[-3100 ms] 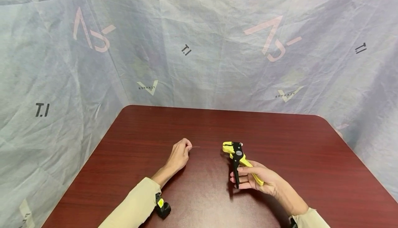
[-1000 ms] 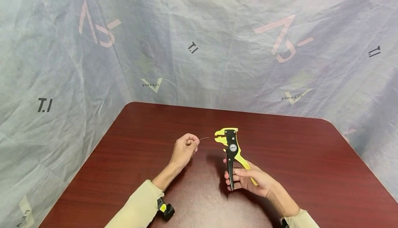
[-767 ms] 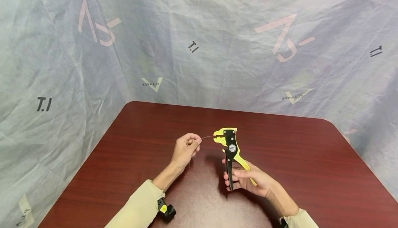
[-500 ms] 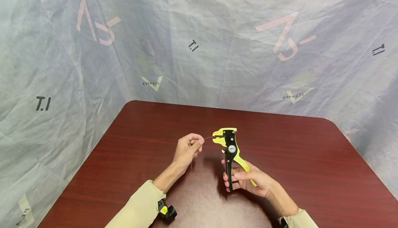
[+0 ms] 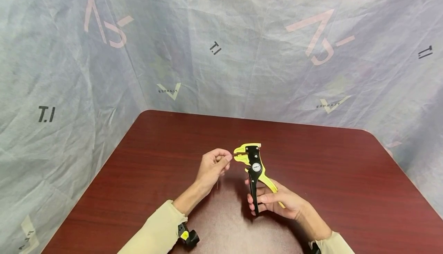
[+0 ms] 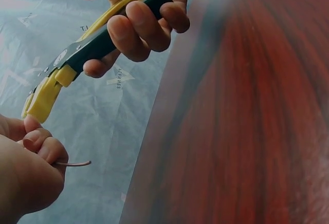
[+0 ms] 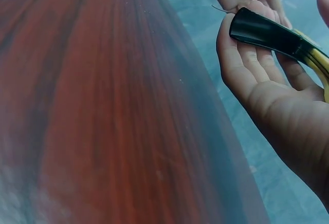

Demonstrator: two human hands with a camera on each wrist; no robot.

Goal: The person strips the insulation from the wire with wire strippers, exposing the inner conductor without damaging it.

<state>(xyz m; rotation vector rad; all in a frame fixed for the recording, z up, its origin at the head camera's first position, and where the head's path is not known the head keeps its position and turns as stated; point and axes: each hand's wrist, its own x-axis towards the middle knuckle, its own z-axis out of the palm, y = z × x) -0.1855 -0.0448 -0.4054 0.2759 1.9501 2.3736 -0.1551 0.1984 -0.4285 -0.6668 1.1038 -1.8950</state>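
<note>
Now the gap has gone: near the centre of the head view, I see the left hand (image 5: pixel 212 165) right up at the yellow mouth of the pliers (image 5: pixel 256 167), where a moment ago a stretch of wire (image 6: pixel 77 164) showed between them. I judge the wire's front end to be inside that mouth, though I can't make it out there. Thumb and finger pinch the wire; its tail pokes out at lower left in the left-wrist view. Right of centre, the right hand (image 5: pixel 282 200) curls loosely round the pliers' spread handles above the table (image 5: pixel 173 138), so I'd call them lined up, not squeezed.
</note>
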